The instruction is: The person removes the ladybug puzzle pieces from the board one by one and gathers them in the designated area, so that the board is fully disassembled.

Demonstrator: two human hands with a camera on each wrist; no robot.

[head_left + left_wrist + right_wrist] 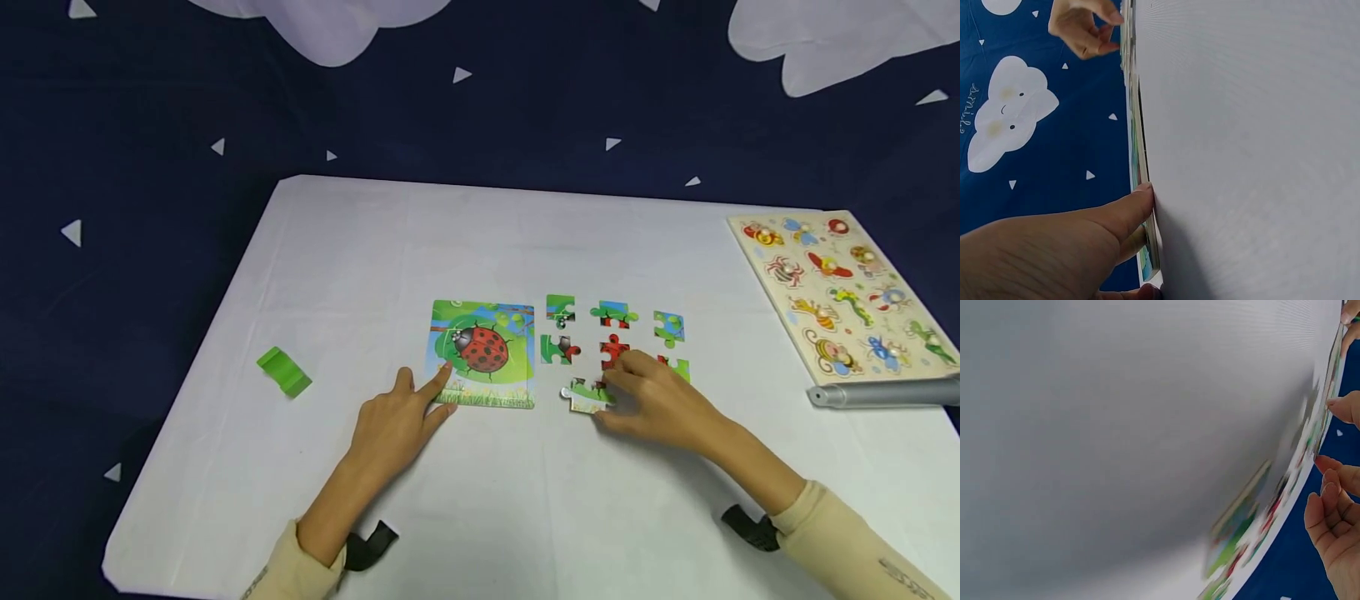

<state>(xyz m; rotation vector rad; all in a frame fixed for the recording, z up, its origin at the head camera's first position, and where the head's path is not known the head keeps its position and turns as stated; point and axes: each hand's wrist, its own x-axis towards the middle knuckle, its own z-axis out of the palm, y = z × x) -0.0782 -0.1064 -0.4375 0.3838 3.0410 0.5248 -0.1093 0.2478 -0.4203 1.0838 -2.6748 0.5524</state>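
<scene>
A square ladybug picture board [481, 354] lies near the middle of the white table. The left hand [393, 429] rests at its lower left corner, index finger extended over the picture and thumb along the near edge. To the right of the board, the right hand [663, 404] pinches a green and white jigsaw piece [587, 396] between thumb and fingers. Several loose jigsaw pieces are spread in rows beside it, among them a red one [614, 350] and a green and blue corner one [669, 327]. The right hand partly covers another piece [681, 368].
A wooden peg puzzle with insect pictures [847, 292] lies at the right edge of the table. In front of it is a grey tube [885, 392]. A folded green strip [284, 372] lies on the left. Behind the table [450, 233] hangs a dark blue cloth [525, 108].
</scene>
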